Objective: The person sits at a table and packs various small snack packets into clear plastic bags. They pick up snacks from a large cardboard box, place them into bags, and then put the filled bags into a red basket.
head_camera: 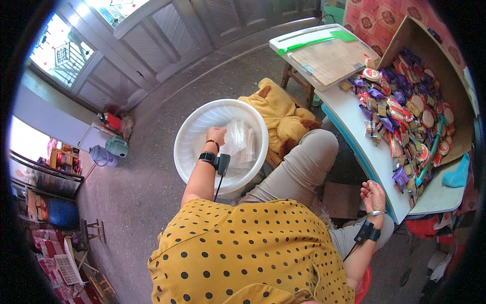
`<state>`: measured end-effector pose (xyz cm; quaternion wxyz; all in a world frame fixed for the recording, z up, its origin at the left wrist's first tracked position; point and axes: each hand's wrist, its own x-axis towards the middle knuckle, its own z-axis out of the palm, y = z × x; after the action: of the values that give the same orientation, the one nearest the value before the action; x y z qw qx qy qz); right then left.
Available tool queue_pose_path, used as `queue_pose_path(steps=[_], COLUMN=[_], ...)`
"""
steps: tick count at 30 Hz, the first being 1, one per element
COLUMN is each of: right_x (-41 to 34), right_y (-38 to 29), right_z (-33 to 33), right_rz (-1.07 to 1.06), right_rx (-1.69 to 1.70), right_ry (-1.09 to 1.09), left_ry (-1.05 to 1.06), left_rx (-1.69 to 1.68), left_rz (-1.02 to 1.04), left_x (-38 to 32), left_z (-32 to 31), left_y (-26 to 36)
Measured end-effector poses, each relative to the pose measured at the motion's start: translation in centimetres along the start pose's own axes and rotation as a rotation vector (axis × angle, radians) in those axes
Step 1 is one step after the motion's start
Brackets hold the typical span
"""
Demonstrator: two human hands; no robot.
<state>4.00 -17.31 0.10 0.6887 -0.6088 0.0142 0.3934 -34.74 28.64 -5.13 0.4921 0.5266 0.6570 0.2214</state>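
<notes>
My left hand (216, 136) is over a white plastic basin (183, 159), its fingers bent and partly hidden by the back of the hand. Clear plastic packets (241, 148) lie in a pile in the basin, just right of that hand. Whether it grips one of them does not show. My right hand (373, 195) rests palm up by the front edge of a white tabletop (343, 114), fingers loosely curled, nothing visible in them. Heaped on that tabletop are many small wrapped snacks (398, 102) in purple, red and clear wrappers, spilling from a cardboard box (457, 76).
A green stick (433, 148) lies across the snacks, near a blue plastic piece (455, 173). Behind stands a board with metal clips (326, 62). A yellow plush cushion (284, 114) sits beside the basin. Thermos jugs (104, 154) stand on the floor at left.
</notes>
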Motion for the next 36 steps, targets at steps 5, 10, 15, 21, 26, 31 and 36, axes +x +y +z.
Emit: queue_pose_path(steps=[5,10,15,21,26,31,36], right_x=[0.1,0.0,0.2,-0.2,-0.3,0.1,-0.3], right_y=[0.2,0.3,0.3,0.1,0.1,0.6,0.1], right_z=[0.0,-0.1,-0.3,-0.1,0.5,-0.5,1.0], right_rz=[0.012,0.008,0.015,0.001,0.004,-0.017,-0.043], right_rx=[-0.001,-0.001,-0.007,-0.016,0.014,0.024,0.033], right_ry=[0.005,0.015,0.003,0.006,0.013,-0.009,-0.026], left_ry=[-0.090,-0.097,-0.136,-0.125,-0.053,-0.262,-0.463], left_rx=[0.218,0.260,0.286,0.268,-0.099,-0.280,-0.271], left_rz=[-0.095,-0.111,-0.099,0.065,0.070,0.227,0.518], left_x=[-1.5,-2.6,-0.1,-0.3,-1.4,-3.5,-9.9], left_z=[1.2,1.6,1.2,0.4,-0.2,2.2,6.4], left_y=[-1.0,0.1,-1.5,0.1,2.4,7.3,14.0])
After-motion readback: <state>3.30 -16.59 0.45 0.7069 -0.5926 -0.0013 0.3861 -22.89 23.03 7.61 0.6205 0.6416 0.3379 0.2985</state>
